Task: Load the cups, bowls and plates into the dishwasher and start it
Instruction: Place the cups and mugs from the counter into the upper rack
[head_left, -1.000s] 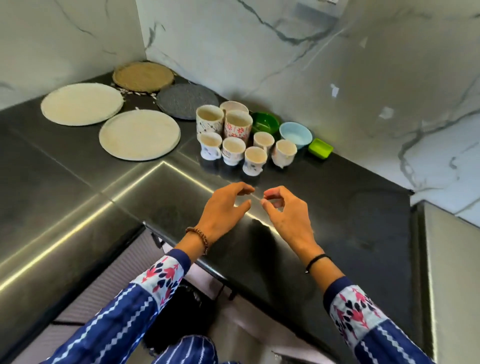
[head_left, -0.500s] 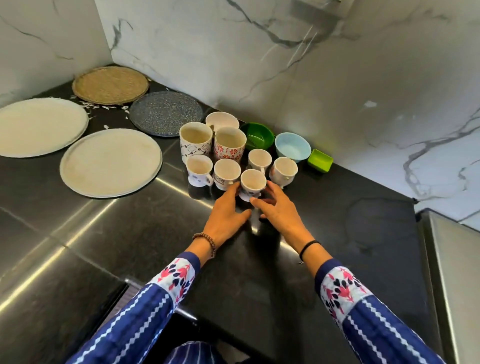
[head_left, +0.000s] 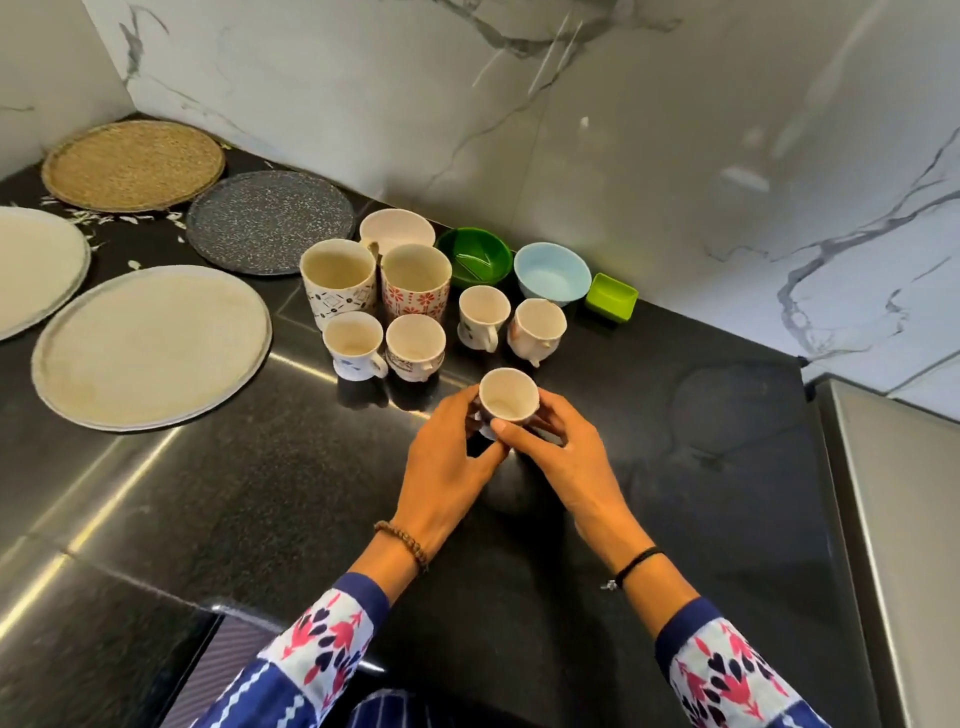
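Head camera: curled fingers (head_left: 556, 413) of both hands wrap one small white cup (head_left: 509, 397), the left hand (head_left: 447, 462) on its left side, the right hand (head_left: 563, 457) opposite with the thumb across the front; whether its base touches the black counter (head_left: 311, 467) is unclear. It stands just before the other cups (head_left: 415, 343), bowls (head_left: 553, 275) behind, plates (head_left: 150, 343) to the left. Carrying it level and upright, clear of neighbouring handles, would likely serve best.
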